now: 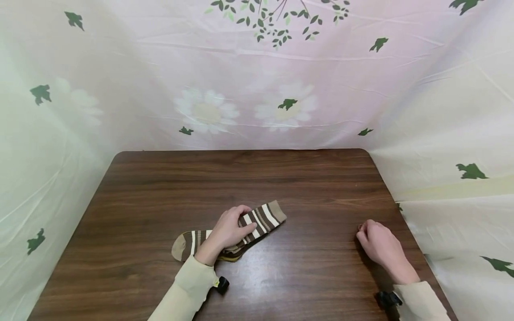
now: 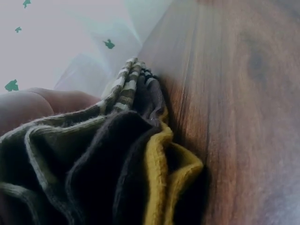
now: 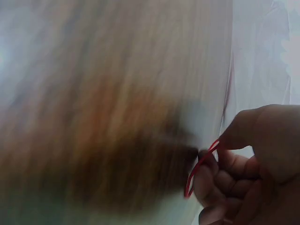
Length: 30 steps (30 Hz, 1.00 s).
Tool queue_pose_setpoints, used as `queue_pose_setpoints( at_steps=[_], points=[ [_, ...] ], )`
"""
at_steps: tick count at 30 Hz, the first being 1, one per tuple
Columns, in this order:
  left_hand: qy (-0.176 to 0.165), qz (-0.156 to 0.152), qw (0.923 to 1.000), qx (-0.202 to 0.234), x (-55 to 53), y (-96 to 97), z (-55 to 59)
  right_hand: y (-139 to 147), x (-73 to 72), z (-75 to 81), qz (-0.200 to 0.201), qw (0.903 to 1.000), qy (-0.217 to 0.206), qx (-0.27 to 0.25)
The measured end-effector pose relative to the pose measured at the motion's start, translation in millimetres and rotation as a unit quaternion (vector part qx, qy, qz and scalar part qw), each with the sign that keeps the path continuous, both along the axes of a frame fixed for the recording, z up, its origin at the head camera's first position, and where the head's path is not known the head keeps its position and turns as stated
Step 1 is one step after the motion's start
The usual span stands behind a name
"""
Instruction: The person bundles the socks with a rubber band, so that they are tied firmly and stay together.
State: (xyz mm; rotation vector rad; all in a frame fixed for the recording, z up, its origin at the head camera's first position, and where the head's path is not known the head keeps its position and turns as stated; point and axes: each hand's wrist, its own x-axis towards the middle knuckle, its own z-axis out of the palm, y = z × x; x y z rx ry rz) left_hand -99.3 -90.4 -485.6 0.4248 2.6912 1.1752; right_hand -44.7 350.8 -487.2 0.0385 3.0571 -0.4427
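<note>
My left hand (image 1: 230, 228) grips a small stack of striped socks (image 1: 263, 218) about its middle, the thumb lying over the top and the fingers along the far side. Brown, white and tan bands mark the upper sock, with a tan toe (image 1: 179, 248) at the left and a tan cuff at the right. Dark layers and a mustard-yellow edge (image 2: 157, 176) show underneath in the left wrist view. Over the table's right side, my right hand (image 1: 379, 243) pinches a thin red rubber band (image 3: 199, 169) between thumb and fingers; the hand hides the band in the head view.
The brown wood-grain table (image 1: 313, 267) has rounded far corners. A pale curtain (image 1: 257, 80) with flowers and green bird shapes hangs along the far edge and both sides. A small black device (image 1: 222, 284) sits at the left wrist, another (image 1: 387, 299) at the right.
</note>
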Motion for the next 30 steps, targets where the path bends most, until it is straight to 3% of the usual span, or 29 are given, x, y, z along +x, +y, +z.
queue_pose_setpoints(
  at_steps=[8, 12, 18, 22, 27, 30],
  points=[
    [-0.005, -0.003, 0.9993, -0.037, -2.7, 6.8, -4.0, -16, -6.7, -0.8, 0.002, 0.9947, 0.059, -0.084],
    [0.001, 0.009, 0.9976, -0.068, -0.8, 10.9, -6.4, -24, -10.7, 1.3, 0.007, 0.9907, 0.075, -0.113],
    [-0.004, 0.025, 0.9960, -0.085, -1.5, 12.5, -8.0, -37, -17.9, 1.1, 0.037, 0.9730, 0.126, -0.190],
    [-0.020, 0.014, 0.9970, -0.073, -4.6, 11.0, -7.9, -48, -22.0, 0.3, 0.058, 0.9502, 0.117, -0.283],
    [-0.043, 0.001, 0.9983, -0.039, -8.2, 7.0, -7.1, -63, -27.8, 1.6, 0.085, 0.8973, 0.055, -0.430],
    [-0.051, -0.004, 0.9983, -0.030, -10.5, 5.5, -6.2, -73, -31.2, 1.5, 0.099, 0.8775, 0.021, -0.469]
  ],
)
